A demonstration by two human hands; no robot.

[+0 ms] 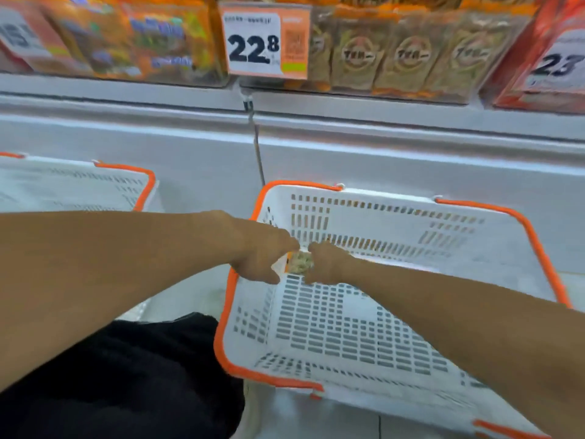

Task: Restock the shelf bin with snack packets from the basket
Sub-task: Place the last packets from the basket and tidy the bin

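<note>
Grey metal shelving (348, 147) fills the background, and a white perforated plastic basket with orange rim (538, 248) sits on the floor below it.

1. Task item. One small snack packet with a pale, mottled face and an orange edge (299, 263) is held over the far-left part of the basket interior, at about 10 o'clock from the basket centre. It appears light and soft-walled; the film is likely slippery and the contents probably crush under pressure. Recommended hold: pinch both short edges or the seams, not the filled middle.

2. Hands. The left hand (262, 251) grasps the left end of the packet with fingers curled round it. The right hand (326, 264) grasps the right end in the same way. No other packet is visible in the basket.

3. Destination. A clear shelf bin of tan packets with round printed emblems (411, 58) stands at 12 o'clock to 1 o'clock, well above the hands. Its packets resemble the held one, so this is judged the target.

4. Surroundings. A white and orange price tag reading 22.8 (266, 42) hangs at 12 o'clock on the bin front. A bin of bright orange packets (142, 36) lies at 11 o'clock. A second white basket (79, 185) sits at 9 o'clock.

5. Obstructions. The shelf lip and the price tag project into the upward path; lift clear of both.
</note>
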